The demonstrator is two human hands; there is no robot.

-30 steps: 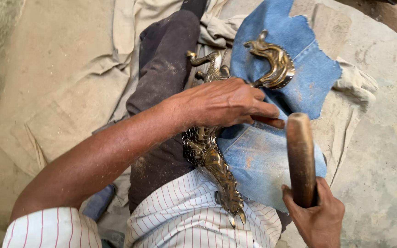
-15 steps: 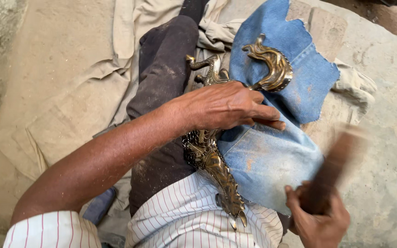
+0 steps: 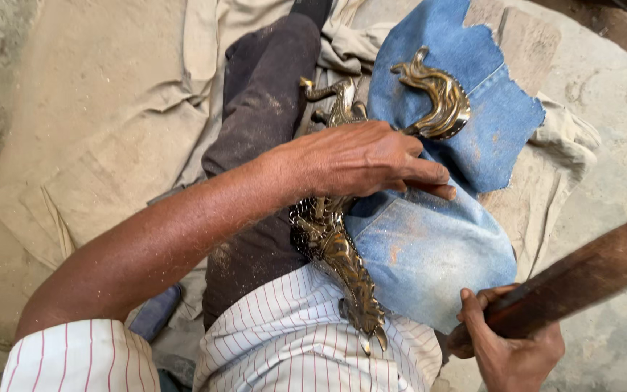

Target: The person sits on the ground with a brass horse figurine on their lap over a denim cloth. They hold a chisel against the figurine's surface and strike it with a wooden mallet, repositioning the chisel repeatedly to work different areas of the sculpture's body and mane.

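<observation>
The left hand [image 3: 361,160] presses flat on an ornate brass casting [image 3: 339,254] that runs from lower centre to upper centre of the frame, resting on blue denim cloth [image 3: 429,247] over the person's lap. The right hand [image 3: 506,341], at lower right, grips a wooden mallet [image 3: 582,279] raised clear of the metal. The casting already looks fully shaped and detailed; nothing shows how much working remains.
</observation>
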